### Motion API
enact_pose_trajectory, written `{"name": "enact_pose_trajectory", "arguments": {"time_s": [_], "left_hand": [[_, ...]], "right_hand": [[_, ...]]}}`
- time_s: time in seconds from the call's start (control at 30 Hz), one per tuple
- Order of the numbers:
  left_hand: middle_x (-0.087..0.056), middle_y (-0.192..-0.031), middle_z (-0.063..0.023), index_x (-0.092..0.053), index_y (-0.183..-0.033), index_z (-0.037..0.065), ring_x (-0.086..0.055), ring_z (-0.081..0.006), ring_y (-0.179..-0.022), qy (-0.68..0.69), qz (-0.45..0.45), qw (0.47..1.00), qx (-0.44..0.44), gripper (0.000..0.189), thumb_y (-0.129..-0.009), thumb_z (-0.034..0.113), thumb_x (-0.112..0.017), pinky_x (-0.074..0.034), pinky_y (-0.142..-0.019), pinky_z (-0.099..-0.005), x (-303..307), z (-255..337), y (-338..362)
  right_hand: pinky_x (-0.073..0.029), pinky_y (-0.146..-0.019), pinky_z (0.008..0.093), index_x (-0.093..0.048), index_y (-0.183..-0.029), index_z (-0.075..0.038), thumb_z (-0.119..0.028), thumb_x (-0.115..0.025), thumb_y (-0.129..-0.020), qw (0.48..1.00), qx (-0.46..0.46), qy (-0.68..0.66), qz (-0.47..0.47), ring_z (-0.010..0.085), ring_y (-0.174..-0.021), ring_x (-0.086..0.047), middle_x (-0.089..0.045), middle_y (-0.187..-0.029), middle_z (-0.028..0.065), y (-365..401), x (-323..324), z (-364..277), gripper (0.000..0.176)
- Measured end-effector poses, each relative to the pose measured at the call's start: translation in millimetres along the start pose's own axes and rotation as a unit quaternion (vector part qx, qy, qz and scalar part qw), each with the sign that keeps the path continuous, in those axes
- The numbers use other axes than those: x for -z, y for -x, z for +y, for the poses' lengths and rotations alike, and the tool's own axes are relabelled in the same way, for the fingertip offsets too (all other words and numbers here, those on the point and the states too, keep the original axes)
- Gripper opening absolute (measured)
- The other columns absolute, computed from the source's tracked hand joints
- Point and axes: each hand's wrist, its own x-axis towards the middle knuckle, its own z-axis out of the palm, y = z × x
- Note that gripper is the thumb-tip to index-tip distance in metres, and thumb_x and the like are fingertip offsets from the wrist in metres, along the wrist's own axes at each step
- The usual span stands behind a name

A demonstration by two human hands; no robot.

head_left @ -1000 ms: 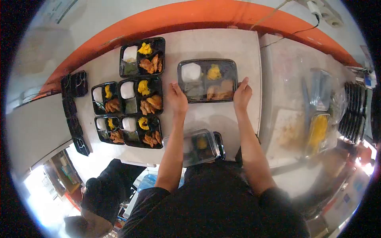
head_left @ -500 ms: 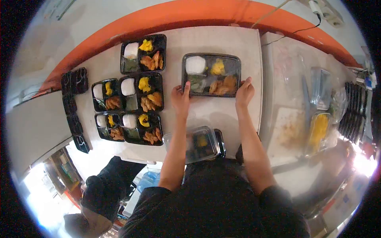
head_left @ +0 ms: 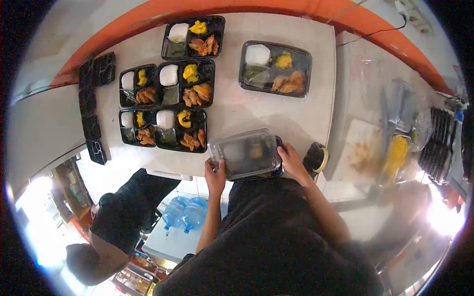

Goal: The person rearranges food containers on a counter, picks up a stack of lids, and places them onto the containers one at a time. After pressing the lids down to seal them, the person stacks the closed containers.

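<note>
Near the table's front edge lies a clear plastic lid (head_left: 242, 155) over a black compartment tray (head_left: 279, 165), food showing dimly through it. My left hand (head_left: 215, 178) pinches the lid's left edge, thumb on top. At the opposite side, my right hand (head_left: 295, 165) has its fingers closed on the lid's right edge, close to the tray rim. Farther back sits a lidded meal box (head_left: 275, 69) with rice, yellow food and fried pieces, apart from both hands. Several open meal trays (head_left: 186, 83) with similar food stand together on the left.
Empty black trays (head_left: 96, 108) line the table's left end. A dark roll (head_left: 316, 157) lies right of my right hand. On the right-hand surface are a container of yellow food (head_left: 396, 155) and stacked black trays (head_left: 437, 143). Another person (head_left: 123, 212) is at lower left, near blue water bottles (head_left: 185, 213).
My hands have let go of the lidded meal box, which stays at the back of the table. Both have come down toward me and taken hold of the clear lid. The view has shifted.
</note>
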Motion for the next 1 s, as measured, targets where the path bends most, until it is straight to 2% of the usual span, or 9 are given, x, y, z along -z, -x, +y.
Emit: {"name": "enact_pose_trajectory", "arguments": {"time_s": [0.07,0.13,0.37,0.4,0.63,0.7,0.83,0.9,1.0], "left_hand": [[-0.06,-0.108,-0.0119,-0.046,-0.124,-0.003,-0.057,-0.0223,-0.097,0.101,-0.03,0.994,0.013,0.046,-0.097,0.029,-0.063,-0.046,-0.087,-0.0341,4.7,-12.1,-3.7],[-0.058,-0.108,-0.0043,-0.046,-0.123,0.001,-0.054,-0.0138,-0.097,0.227,-0.102,0.968,0.038,0.039,-0.099,0.029,-0.059,-0.046,-0.088,-0.0298,17.1,-12.2,-4.3],[-0.06,-0.119,-0.0068,-0.046,-0.134,0.001,-0.056,-0.0151,-0.11,0.275,-0.124,0.953,0.023,0.045,-0.099,0.026,-0.06,-0.048,-0.092,-0.0319,64.9,-8.2,4.3],[-0.06,-0.119,-0.0072,-0.045,-0.136,0.001,-0.057,-0.0162,-0.108,0.319,-0.116,0.94,0.03,0.046,-0.098,0.024,-0.061,-0.049,-0.094,-0.0343,69.1,-9.1,8.7],[-0.062,-0.112,-0.0078,-0.045,-0.137,0.001,-0.063,-0.0181,-0.098,0.333,-0.151,0.931,0.024,0.047,-0.097,0.02,-0.062,-0.055,-0.089,-0.0369,60.1,-37.1,1.5],[-0.062,-0.111,-0.0077,-0.046,-0.135,0.0,-0.063,-0.0177,-0.096,0.321,-0.163,0.933,0.005,0.046,-0.097,0.019,-0.062,-0.056,-0.086,-0.0359,41.5,-26.6,-4.1],[-0.064,-0.112,-0.0128,-0.05,-0.128,-0.001,-0.066,-0.0225,-0.088,0.225,-0.148,0.962,-0.036,0.044,-0.094,0.023,-0.066,-0.056,-0.076,-0.0371,7.8,-8.6,-24.0],[-0.061,-0.118,-0.0225,-0.048,-0.13,-0.003,-0.065,-0.0354,-0.098,-0.236,-0.122,0.964,-0.027,0.057,-0.089,0.031,-0.069,-0.054,-0.084,-0.0456,8.8,47.1,-15.9],[-0.055,-0.125,-0.0288,-0.045,-0.135,-0.003,-0.052,-0.0443,-0.118,-0.358,-0.071,0.913,-0.181,0.066,-0.087,0.037,-0.068,-0.044,-0.098,-0.0496,1.5,57.7,-33.4]], "right_hand": [[-0.044,-0.082,0.0321,-0.056,-0.108,0.0,-0.034,-0.055,-0.1,0.998,-0.009,-0.054,0.012,0.0183,-0.095,-0.056,-0.06,-0.099,0.009,6.5,3.5,-3.6,0.035],[-0.042,-0.084,0.0289,-0.055,-0.109,0.0,-0.031,-0.06,-0.098,0.933,-0.058,-0.351,-0.062,0.0134,-0.097,-0.052,-0.059,-0.101,0.004,19.5,4.2,-17.6,0.034],[-0.04,-0.098,0.0292,-0.05,-0.128,0.006,-0.031,-0.065,-0.095,0.983,0.015,-0.178,0.038,0.016,-0.109,-0.053,-0.059,-0.117,0.0079,26.6,57.9,-7.1,0.052],[-0.043,-0.086,0.0271,-0.054,-0.11,0.0,-0.025,-0.063,-0.095,0.981,0.064,-0.132,0.127,0.0125,-0.094,-0.051,-0.057,-0.098,0.0022,36.3,73.2,-27.5,0.031],[-0.041,-0.101,0.0293,-0.049,-0.136,0.002,-0.025,-0.064,-0.094,0.924,0.154,-0.294,0.19,0.0151,-0.116,-0.055,-0.06,-0.126,0.0088,-4.0,199.7,-78.8,0.052],[-0.045,-0.098,0.0299,-0.052,-0.131,0.002,-0.023,-0.065,-0.093,0.881,0.182,-0.433,0.054,0.0158,-0.112,-0.057,-0.062,-0.122,0.0074,-31.6,217.4,-98.4,0.047],[-0.051,-0.087,0.0319,-0.058,-0.12,-0.002,-0.024,-0.064,-0.094,0.855,0.159,-0.492,0.032,0.0165,-0.099,-0.061,-0.064,-0.11,0.0051,-106.9,187.2,-119.8,0.034],[-0.052,-0.081,0.0333,-0.058,-0.115,-0.003,-0.026,-0.063,-0.094,0.856,0.135,-0.498,0.023,0.0165,-0.095,-0.062,-0.065,-0.108,0.0065,-123.0,169.5,-142.2,0.032],[-0.052,-0.078,0.0357,-0.058,-0.108,-0.001,-0.031,-0.063,-0.094,0.913,0.131,-0.372,0.107,0.0212,-0.093,-0.064,-0.065,-0.106,0.0112,-177.5,156.4,-125.4,0.033]]}}
